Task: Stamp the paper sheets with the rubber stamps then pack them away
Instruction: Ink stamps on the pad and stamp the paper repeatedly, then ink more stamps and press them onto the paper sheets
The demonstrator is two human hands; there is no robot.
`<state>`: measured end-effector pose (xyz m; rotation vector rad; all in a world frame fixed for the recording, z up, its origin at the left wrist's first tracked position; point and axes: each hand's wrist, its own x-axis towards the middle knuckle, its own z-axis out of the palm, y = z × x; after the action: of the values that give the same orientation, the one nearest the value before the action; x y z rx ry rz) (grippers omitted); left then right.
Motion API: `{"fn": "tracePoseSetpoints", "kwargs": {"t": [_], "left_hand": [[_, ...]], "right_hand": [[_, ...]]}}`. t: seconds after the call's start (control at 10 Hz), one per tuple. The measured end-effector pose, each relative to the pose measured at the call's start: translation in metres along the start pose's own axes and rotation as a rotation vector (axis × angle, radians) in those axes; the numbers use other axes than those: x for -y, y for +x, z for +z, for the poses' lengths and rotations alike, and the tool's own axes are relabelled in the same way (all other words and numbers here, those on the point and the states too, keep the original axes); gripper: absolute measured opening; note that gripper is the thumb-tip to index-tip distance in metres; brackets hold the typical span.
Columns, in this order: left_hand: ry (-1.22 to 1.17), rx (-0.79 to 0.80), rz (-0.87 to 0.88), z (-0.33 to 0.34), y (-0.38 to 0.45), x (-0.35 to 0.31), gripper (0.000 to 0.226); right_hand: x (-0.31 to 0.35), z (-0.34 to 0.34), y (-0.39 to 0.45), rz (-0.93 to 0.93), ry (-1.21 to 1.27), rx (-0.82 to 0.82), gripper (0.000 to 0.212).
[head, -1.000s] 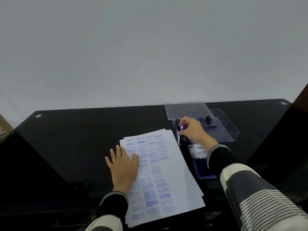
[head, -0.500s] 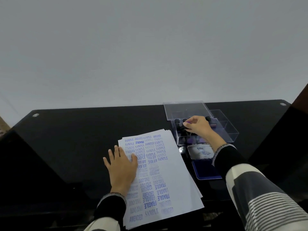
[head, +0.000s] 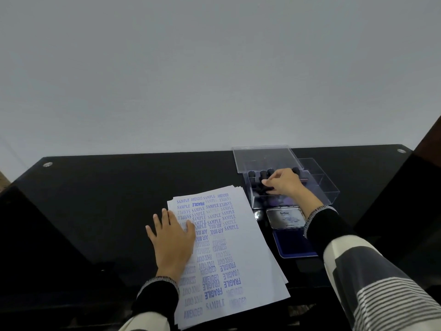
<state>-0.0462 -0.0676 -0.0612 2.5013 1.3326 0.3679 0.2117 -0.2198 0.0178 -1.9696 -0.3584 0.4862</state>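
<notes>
Moved deeper into clear box [head: 331,189] at far right of bench [head: 107,187]: right hand [head: 285,183], grip clamped on black stamp [head: 265,185]. Flat on stamped paper sheets [head: 241,247], fingers apart: left hand [head: 173,244].

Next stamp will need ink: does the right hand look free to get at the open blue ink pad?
Probably yes. The right hand is in the clear plastic stamp box, gripping a black stamp; the blue ink pad lies uncovered just nearer, beside its sleeve.

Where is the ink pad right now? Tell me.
In the head view, the open ink pad lies on the black table, right of the paper stack, just nearer than the clear stamp box.
</notes>
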Motion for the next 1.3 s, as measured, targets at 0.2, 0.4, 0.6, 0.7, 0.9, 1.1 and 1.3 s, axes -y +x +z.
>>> {"fn": "tracePoseSetpoints", "kwargs": {"t": [0.2, 0.4, 0.6, 0.7, 0.9, 1.1, 1.3], "left_hand": [[-0.002, 0.004, 0.0, 0.0, 0.0, 0.0, 0.07], [0.012, 0.013, -0.006, -0.001, 0.0, 0.0, 0.07], [-0.005, 0.006, -0.006, -0.001, 0.0, 0.0, 0.07], [-0.014, 0.004, -0.005, -0.001, 0.0, -0.001, 0.07], [-0.01, 0.002, -0.005, -0.001, -0.001, -0.001, 0.07], [-0.007, 0.008, -0.005, -0.001, 0.0, -0.001, 0.07], [0.007, 0.017, -0.008, -0.002, 0.0, -0.001, 0.07]], "right_hand": [[0.007, 0.003, -0.003, -0.062, -0.092, 0.036, 0.016], [0.004, 0.005, -0.009, -0.132, -0.227, 0.107, 0.02], [0.008, 0.014, -0.011, -0.192, -0.407, 0.129, 0.014], [0.012, 0.016, -0.011, -0.212, -0.493, 0.149, 0.017], [0.017, 0.017, -0.009, -0.181, -0.659, 0.191, 0.014], [0.008, 0.02, -0.007, -0.156, -0.622, 0.118, 0.014], [0.005, 0.022, -0.004, -0.249, -0.367, -0.223, 0.015]]}}
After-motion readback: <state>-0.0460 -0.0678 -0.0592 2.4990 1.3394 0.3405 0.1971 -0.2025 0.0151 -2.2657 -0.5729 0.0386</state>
